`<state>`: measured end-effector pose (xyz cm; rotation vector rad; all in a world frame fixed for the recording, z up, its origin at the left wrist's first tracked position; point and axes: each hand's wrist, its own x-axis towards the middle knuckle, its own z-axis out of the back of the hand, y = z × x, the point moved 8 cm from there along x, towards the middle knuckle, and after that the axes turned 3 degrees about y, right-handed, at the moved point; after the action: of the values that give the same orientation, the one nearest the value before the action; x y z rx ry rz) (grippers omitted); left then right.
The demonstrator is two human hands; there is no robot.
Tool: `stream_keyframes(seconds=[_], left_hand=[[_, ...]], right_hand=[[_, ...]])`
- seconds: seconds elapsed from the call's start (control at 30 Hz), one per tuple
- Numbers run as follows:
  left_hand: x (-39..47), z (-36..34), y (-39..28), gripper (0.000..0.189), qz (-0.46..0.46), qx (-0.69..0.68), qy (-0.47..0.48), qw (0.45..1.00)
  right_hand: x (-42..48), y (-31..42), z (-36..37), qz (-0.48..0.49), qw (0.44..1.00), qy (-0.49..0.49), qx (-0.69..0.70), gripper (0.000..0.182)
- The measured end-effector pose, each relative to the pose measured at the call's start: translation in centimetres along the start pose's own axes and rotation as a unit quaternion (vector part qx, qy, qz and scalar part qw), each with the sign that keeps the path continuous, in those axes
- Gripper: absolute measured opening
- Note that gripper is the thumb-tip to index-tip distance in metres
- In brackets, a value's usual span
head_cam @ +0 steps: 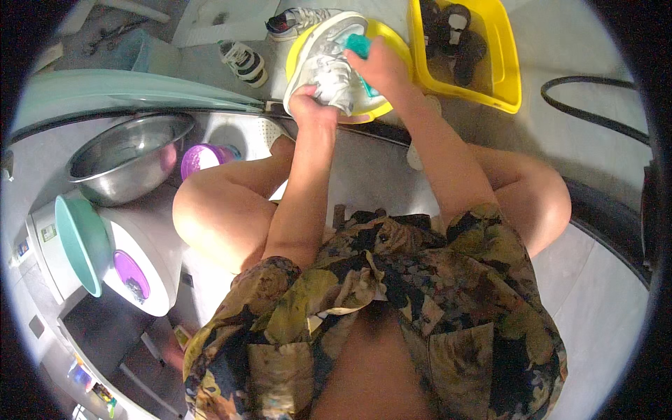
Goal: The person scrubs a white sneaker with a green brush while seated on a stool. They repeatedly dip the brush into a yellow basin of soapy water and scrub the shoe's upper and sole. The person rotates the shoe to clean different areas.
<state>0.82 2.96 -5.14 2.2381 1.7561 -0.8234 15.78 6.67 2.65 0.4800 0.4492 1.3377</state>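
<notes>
A white sneaker (328, 65) with white laces is held over a round yellow basin (395, 44). My left hand (314, 107) grips one end of the shoe, with the thumb on its upper. In my right hand (382, 65) is a teal scrubbing brush (358, 46), which lies against or just above the side of the shoe; the exact contact is hidden. Behind the basin stands a grey sneaker (296, 22) with light laces. To the left of it, a black-and-white shoe (244, 63) rests on the floor.
At the right, a yellow rectangular tub (512, 68) holds several dark shoes. A curved black hose (567, 81) lies beyond it. On the left are a glass panel (142, 89), a steel bowl (126, 176), a purple container (202, 160) and a teal basin (79, 247) on a white toilet (160, 283).
</notes>
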Motion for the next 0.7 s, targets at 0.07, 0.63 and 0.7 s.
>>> stream_keyframes(seconds=[0.07,0.63,0.7], left_hand=[[0.6,0.3,-0.2,0.073,0.022,-0.030,0.042,0.998],[1.9,0.8,-1.1,0.065,-0.025,0.025,0.027,0.999],[1.8,0.9,-1.5,0.065,0.012,-0.012,0.024,1.000]], right_hand=[[-0.3,-0.2,0.2,-0.036,0.999,0.028,0.003,0.066],[-0.9,0.3,-0.5,0.005,1.000,-0.001,-0.008,0.063],[-1.4,1.0,-0.2,0.008,0.999,-0.017,-0.037,0.062]])
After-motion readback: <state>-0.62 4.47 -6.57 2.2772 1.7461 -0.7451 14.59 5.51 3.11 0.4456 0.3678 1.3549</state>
